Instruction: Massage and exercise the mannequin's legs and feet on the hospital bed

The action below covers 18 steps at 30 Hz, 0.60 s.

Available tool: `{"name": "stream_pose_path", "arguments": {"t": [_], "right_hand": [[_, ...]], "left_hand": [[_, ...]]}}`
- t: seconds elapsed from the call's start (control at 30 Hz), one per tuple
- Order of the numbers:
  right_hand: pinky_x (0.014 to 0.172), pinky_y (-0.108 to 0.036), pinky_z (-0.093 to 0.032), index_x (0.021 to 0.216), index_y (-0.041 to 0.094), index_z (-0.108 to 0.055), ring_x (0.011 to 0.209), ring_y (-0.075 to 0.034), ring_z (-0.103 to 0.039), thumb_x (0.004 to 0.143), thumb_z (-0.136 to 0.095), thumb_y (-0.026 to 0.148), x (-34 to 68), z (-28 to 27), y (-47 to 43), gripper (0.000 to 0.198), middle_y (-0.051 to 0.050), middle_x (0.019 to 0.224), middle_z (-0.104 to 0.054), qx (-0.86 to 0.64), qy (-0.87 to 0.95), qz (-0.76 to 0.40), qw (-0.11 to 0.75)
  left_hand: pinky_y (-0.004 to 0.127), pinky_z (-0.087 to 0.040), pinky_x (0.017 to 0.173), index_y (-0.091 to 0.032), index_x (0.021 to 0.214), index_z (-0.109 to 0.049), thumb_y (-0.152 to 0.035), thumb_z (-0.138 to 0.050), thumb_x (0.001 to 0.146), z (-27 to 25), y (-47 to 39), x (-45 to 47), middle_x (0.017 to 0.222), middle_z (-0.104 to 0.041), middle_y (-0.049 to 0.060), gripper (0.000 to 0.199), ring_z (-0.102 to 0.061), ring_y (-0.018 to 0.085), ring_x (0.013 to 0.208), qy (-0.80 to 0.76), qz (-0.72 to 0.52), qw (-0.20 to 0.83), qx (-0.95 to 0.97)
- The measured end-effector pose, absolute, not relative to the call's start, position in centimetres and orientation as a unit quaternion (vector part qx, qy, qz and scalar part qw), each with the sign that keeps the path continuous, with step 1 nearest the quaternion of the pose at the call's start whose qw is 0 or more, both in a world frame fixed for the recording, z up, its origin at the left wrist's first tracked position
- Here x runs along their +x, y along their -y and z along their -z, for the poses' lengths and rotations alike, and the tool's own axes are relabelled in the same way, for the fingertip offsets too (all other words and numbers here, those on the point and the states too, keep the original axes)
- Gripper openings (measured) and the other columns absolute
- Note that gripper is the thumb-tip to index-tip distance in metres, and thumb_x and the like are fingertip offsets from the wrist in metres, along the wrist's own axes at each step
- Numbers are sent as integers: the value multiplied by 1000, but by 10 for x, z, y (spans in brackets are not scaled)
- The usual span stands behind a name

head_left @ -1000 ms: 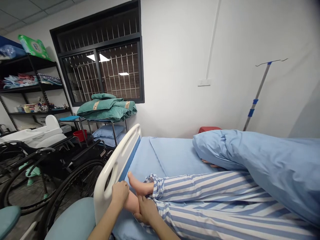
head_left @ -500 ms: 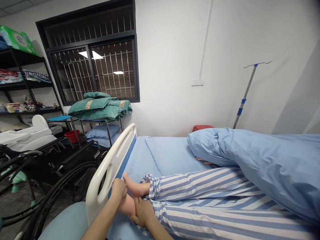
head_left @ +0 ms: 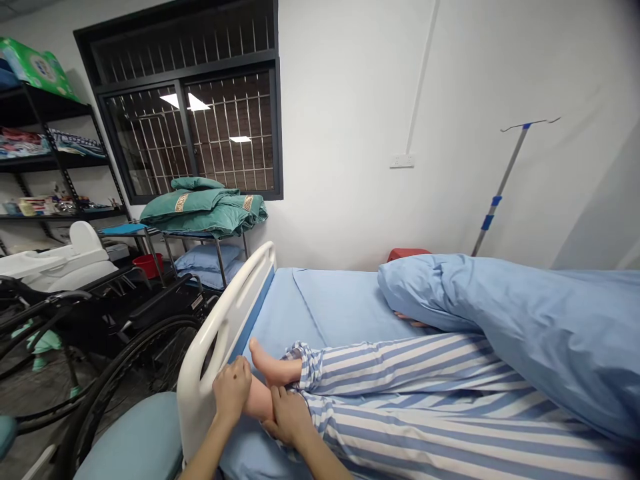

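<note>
My left hand (head_left: 233,388) is closed round the toe end of the near foot (head_left: 259,399), close to the white footboard. My right hand (head_left: 291,415) wraps that leg at the ankle, just below the trouser cuff. Beside it, the far foot (head_left: 275,368) lies bare with its toes pointing up. Both legs are in blue-and-white striped trousers (head_left: 400,363) and stretch out along the bed. The toes of the near foot are hidden behind my left fingers.
A blue quilt (head_left: 520,300) covers the upper legs; fingertips (head_left: 407,319) show under its edge. The white footboard (head_left: 225,313) stands left, with a wheelchair (head_left: 135,327) beyond it. An IV pole (head_left: 505,180) rises behind the bed. A teal seat (head_left: 135,437) is at lower left.
My left hand has shifted left and tilted toward the footboard, still at the toe end of the near foot. My right hand stays at the ankle. The view has moved slightly.
</note>
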State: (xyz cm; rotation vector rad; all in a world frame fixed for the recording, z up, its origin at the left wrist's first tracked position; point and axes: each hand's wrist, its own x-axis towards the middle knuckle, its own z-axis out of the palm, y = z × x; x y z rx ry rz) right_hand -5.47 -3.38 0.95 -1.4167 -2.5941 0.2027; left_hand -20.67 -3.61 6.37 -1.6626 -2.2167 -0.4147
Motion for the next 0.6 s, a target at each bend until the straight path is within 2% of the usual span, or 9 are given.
{"name": "stream_pose_path", "arguments": {"t": [0.13, 0.37, 0.6], "right_hand": [[66, -44, -46, 105, 15, -51, 80, -32, -60, 65, -57, 45, -55, -12, 36, 50, -15, 95, -60, -478, 871, -68, 88], [66, -44, -47, 103, 15, -52, 80, -32, -60, 66, -57, 45, -54, -15, 37, 48, -16, 96, -60, -476, 871, -77, 93], [67, -43, -47, 103, 15, -52, 81, -32, -60, 65, -57, 42, -55, -15, 37, 47, -15, 97, -60, -478, 869, -83, 97]], "left_hand": [[29, -40, 66, -16, 89, -58, -32, -20, 91, -54, 45, -205, 80, -66, 10, 42, -60, 21, 79, 786, 182, 194, -558], [32, -39, 57, -13, 99, -59, -36, -24, 89, -65, 46, -207, 73, -66, 14, 43, -63, 27, 70, 794, 117, 158, -575], [32, -43, 66, -13, 88, -65, -21, -27, 86, -93, 40, -206, 82, -66, 14, 39, -63, 25, 80, 754, 31, 90, -650]]}}
